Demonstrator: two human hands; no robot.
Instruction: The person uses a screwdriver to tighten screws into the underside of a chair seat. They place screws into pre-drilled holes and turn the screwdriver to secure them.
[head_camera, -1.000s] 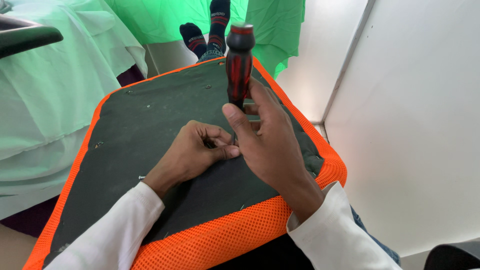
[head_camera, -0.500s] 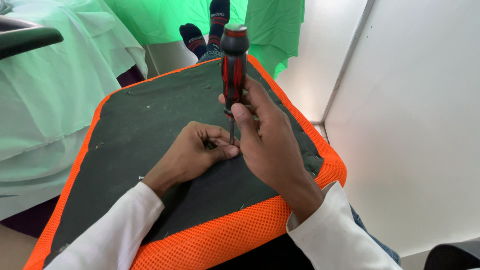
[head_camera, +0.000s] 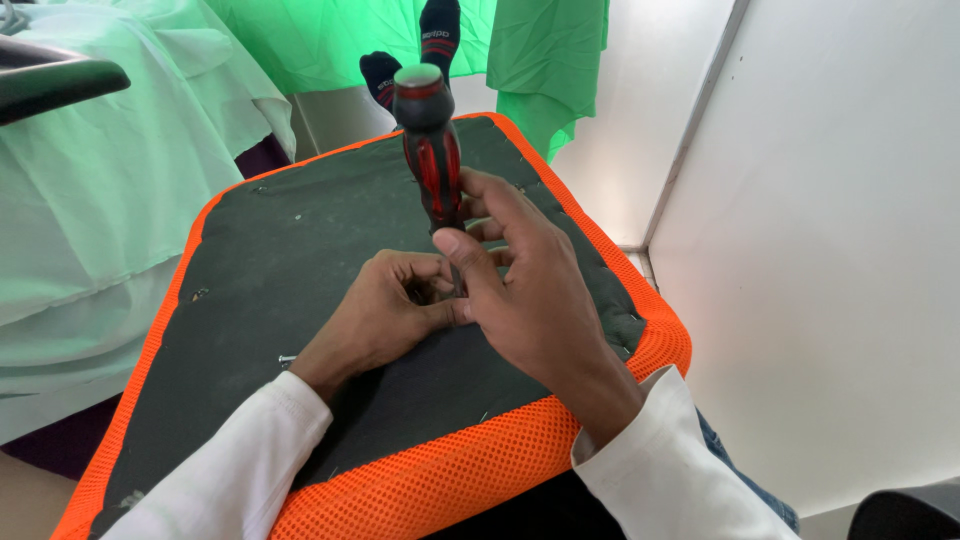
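At nine o'clock a pale green cloth (head_camera: 110, 210) is draped, and a loose screw (head_camera: 286, 358) lies on the dark underside of the orange-edged seat pad (head_camera: 250, 270) resting across the lap. The left hand (head_camera: 385, 315) is curled at the centre, fingers pinched around the tool's tip, apparently to steady it. The screwdriver (head_camera: 430, 160) is held upright just toward one o'clock, its red-and-black handle gripped by the right hand (head_camera: 525, 295).
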